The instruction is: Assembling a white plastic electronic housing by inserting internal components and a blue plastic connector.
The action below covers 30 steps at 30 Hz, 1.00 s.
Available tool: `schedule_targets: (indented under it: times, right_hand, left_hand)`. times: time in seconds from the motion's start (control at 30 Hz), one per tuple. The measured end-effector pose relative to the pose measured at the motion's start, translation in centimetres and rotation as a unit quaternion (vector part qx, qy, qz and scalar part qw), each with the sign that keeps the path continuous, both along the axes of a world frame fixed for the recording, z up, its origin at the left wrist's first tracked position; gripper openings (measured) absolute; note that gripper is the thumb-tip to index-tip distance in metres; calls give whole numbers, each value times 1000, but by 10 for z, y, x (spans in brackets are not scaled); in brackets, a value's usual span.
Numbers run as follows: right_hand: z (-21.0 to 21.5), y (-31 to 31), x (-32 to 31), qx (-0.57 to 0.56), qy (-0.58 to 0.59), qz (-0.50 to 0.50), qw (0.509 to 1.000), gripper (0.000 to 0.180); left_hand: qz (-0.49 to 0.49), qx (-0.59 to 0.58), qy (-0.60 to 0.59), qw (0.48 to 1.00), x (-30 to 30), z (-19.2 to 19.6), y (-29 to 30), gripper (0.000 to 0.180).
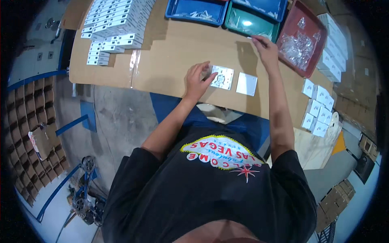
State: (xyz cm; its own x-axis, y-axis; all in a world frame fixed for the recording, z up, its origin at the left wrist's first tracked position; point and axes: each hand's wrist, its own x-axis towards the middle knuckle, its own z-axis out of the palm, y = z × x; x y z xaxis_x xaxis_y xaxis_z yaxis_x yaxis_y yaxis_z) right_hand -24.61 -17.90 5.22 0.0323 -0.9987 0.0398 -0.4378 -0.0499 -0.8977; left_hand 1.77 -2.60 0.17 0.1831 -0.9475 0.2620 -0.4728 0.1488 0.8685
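Observation:
On the cardboard-covered table lies an open white box (222, 78) with small pieces in it, too fine to make out. My left hand (197, 81) is at its left edge, thumb and fingers apart, the thumb tip touching or just over the box. Beside it on the right lies a flat white box lid or box (246, 84). My right hand (266, 50) is farther forward, at the near edge of a green tray (252, 25). Its thumb and forefinger pinch a small white piece (249, 37), whose kind I cannot tell.
Blue trays (196, 16) with thin white pieces stand at the back. A red tray (300, 40) of clear plastic packets is at the right. White boxes are stacked at the far left (117, 20), far right (333, 46) and near right (318, 107). A belt-driven machine (84, 184) stands below left.

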Motion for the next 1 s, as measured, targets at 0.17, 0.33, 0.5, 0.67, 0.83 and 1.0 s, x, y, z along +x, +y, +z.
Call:
schedule_targets:
  times: [0.17,0.33,0.5,0.67,0.83,1.0]
  right_hand:
    - [-11,82,43,62,-62,23,996,20]
    - [3,118,74,102,-32,63,992,19]
    - [14,123,84,125,12,80,989,14]
    - [9,119,84,69,45,139,987,14]
    - [-2,121,85,93,37,166,981,18]
    - [-5,125,88,104,32,210,972,28]
  left_hand:
    - [-50,-67,-72,994,0,-3,-2,44]
    - [-67,-67,-88,992,-1,-2,1,44]
    - [-74,-84,-87,990,-1,-2,2,43]
    - [-80,-75,-83,990,1,-2,3,44]
    - [-80,-71,-90,990,3,-4,4,43]
    - [-88,-54,-86,991,3,-5,2,45]
